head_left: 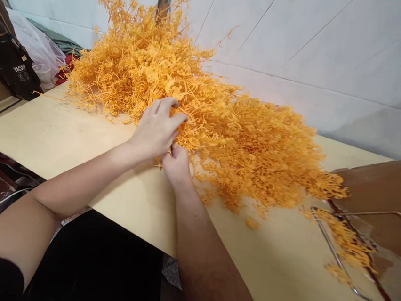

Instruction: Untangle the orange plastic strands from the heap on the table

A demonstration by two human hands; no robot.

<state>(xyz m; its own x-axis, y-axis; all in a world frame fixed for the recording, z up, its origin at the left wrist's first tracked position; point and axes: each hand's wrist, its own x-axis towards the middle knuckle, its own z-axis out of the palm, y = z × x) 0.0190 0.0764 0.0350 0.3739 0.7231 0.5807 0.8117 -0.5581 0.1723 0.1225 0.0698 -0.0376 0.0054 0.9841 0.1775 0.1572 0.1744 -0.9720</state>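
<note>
A large heap of orange feathery dried foliage (141,64) spreads over a pale wooden table (138,206) and leans towards the wall. At its near edge, my left hand (156,127) has its fingers and thumb curled round some of the foliage stems. Just below it and to the right, my right hand (178,165) is closed in a fist on the stem ends, close against my left hand. The stems inside both hands are mostly hidden. Loose orange sprigs (346,240) lie at the right by a bent metal wire frame (335,263).
A brown cardboard box (384,192) stands at the right end. To the left are a black printed box (17,64), a white plastic bag (34,37) and a clear plastic cup (43,73). Behind the heap, a dark flat upright piece (164,5) shows against the tiled wall (302,47).
</note>
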